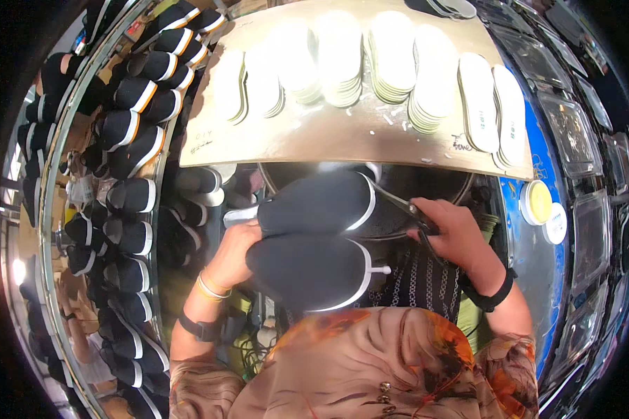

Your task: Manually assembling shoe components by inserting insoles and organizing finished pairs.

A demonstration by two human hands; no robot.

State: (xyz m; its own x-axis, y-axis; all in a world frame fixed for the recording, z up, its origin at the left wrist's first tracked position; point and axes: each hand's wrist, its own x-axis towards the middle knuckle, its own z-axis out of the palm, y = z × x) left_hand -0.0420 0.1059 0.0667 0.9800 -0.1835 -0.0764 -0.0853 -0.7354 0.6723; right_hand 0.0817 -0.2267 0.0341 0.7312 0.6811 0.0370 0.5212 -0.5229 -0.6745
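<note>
My left hand point(240, 250) is closed around the left ends of two black shoes, held side by side above my lap. Both the farther shoe point(314, 204) and the nearer shoe point(307, 272) have a white sole edge at their rounded right ends. From the nearer one's edge a small white nub point(381, 269) sticks out. Wrapped round the dark handles of a pair of scissors point(397, 202), my right hand point(456, 234) is at the right. The blades point left to the farther shoe's white edge; whether they touch it I cannot tell.
A wooden board point(258, 143) ahead carries several stacks of pale insoles point(339, 59) and white scraps. Racks of black shoes point(134, 129) line the left, with another person's arm point(84, 346) beyond. A yellow-topped tub point(536, 202) stands on the blue surface right, beside clear plastic trays point(569, 133).
</note>
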